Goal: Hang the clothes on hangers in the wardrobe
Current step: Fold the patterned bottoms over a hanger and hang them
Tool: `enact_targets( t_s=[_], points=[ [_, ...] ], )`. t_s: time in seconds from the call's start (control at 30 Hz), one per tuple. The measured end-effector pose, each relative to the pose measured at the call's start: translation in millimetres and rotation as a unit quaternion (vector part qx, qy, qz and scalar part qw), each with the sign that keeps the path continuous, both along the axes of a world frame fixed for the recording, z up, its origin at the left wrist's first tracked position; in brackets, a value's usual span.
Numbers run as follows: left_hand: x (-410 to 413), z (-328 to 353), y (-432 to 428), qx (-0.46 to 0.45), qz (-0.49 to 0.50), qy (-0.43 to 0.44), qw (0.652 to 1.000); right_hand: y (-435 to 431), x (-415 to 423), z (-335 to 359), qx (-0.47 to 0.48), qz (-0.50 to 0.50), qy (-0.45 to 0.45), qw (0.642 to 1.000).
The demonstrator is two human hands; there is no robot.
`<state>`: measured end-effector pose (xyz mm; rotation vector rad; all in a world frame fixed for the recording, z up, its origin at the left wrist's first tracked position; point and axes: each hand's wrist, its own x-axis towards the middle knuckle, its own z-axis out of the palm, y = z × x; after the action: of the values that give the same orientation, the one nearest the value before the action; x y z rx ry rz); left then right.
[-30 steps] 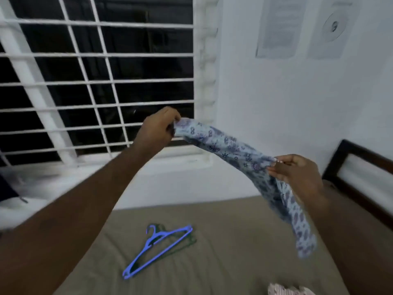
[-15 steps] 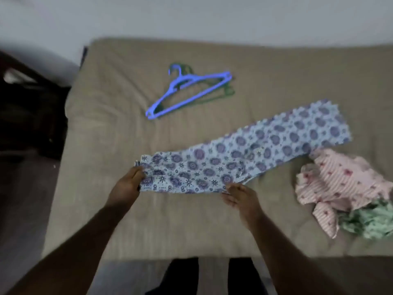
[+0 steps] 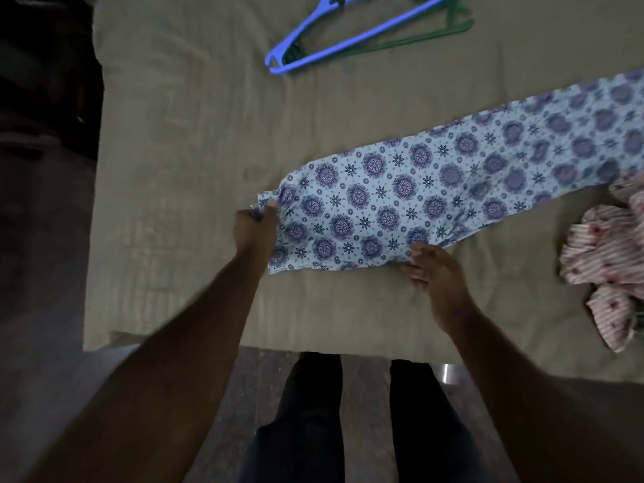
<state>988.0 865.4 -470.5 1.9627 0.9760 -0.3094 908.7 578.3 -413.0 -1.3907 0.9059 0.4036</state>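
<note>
Bed (image 3: 181, 210): olive sheet; we see dark floor (image 3: 41, 308) beside it
Cloth (image 3: 418, 190): flat across the bed's middle
Left hand (image 3: 256, 230): fingers pinching the cloth's end
Right hand (image 3: 437, 273): fingers loosely spread at the cloth's edge

Blue-print garment (image 3: 435, 190) flat on bed (image 3: 174, 169), centre to R edge. L hand (image 3: 256, 228) pinches its left end; R hand (image 3: 435, 270), fingers loose, at lower hem. Blue hanger (image 3: 348, 29) top centre, pink clothes (image 3: 606, 252) R.
</note>
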Motion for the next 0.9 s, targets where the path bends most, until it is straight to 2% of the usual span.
enact_targets(
  t_s=[0.13, 0.2, 0.3, 0.47, 0.67, 0.8, 0.9],
  points=[
    [19, 14, -5, 0.091, 0.017, -0.147, 0.985, 6, -5, 6, 0.004, -0.025, -0.029, 0.999],
    [25, 16, 1, 0.116, 0.002, -0.17, 0.979, 9, -9, 1, 0.018, -0.02, -0.006, 1.0],
    [19, 4, 19, 0.149, -0.055, -0.099, 0.982, 12, -18, -12, 0.022, 0.036, 0.037, 0.998],
    [25, -7, 34, 0.08, -0.095, -0.074, 0.989, 11, -18, -28, 0.014, 0.037, 0.034, 0.999],
    [45, -1, 41, -0.004, 0.018, -0.037, 0.999, 8, -18, -34, 0.034, 0.051, 0.026, 0.998],
    [35, 8, 25, -0.021, 0.029, -0.035, 0.999, 6, -20, -36, 0.033, 0.061, 0.021, 0.997],
    [10, 6, 1, 0.084, 0.027, -0.008, 0.996, 7, -18, -35, 0.04, 0.05, 0.023, 0.998]
  ],
)
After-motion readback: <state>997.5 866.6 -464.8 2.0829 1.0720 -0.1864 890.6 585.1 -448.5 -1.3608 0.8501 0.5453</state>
